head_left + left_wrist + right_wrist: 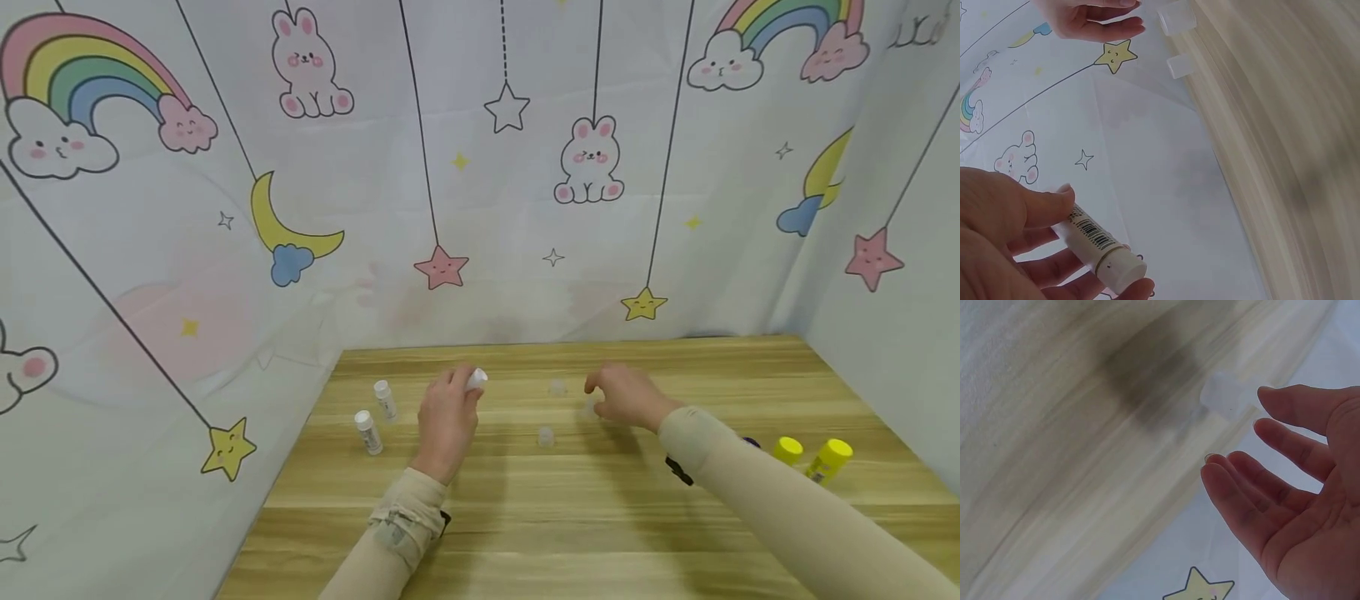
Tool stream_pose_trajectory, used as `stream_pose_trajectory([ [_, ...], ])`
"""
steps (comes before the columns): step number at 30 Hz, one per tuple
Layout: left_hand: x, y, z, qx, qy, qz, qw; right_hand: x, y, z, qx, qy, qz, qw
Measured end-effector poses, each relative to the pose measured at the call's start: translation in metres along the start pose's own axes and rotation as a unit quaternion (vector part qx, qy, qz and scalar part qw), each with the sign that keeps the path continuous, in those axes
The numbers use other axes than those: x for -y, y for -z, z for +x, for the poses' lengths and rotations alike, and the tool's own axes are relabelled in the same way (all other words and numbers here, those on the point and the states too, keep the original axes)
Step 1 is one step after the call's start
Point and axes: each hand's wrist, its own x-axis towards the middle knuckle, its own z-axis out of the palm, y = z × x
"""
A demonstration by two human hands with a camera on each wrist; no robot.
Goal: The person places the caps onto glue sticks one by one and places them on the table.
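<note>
My left hand (446,427) grips a white glue stick (1088,237) with a barcode on its side. In the left wrist view the thumb presses on it from above and the fingers curl beneath, one fingertip right at its pale end. My right hand (632,397) hovers low over the table, fingers loosely bent and apart, nothing held between them. A small translucent cap (1225,395) lies just beyond its thumb tip in the right wrist view. Two similar pieces, a far cap (557,387) and a near cap (546,437), sit between the hands.
Left of my left hand stand two white tubes, one farther back (386,400) and one nearer (368,432). Beyond my right forearm are two yellow-capped containers (787,451), partly hidden by the sleeve. A patterned curtain (510,283) hangs behind the wooden table (510,517).
</note>
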Motion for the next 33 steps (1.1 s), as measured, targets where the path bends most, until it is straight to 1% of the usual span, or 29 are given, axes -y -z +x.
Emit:
stream_pose_trajectory([
  [3,-0.001,0.0,-0.001,-0.005,-0.003,-0.001,1.0,0.0,-0.006,-0.002,0.001,-0.001,0.004,1.0],
  [10,-0.006,0.002,-0.003,-0.014,-0.011,-0.009,0.9998,0.001,-0.018,-0.003,-0.013,0.019,0.011,1.0],
  [15,-0.007,0.003,-0.004,-0.014,-0.021,-0.01,0.9996,0.003,-0.023,-0.006,-0.019,0.011,0.029,0.999],
  [25,-0.007,0.005,-0.005,-0.013,-0.028,-0.006,0.9995,0.007,-0.019,-0.008,-0.037,0.019,0.024,0.999],
  [33,-0.008,0.007,-0.008,-0.017,-0.041,-0.006,0.999,0.02,-0.014,-0.007,-0.042,0.02,0.03,0.998],
])
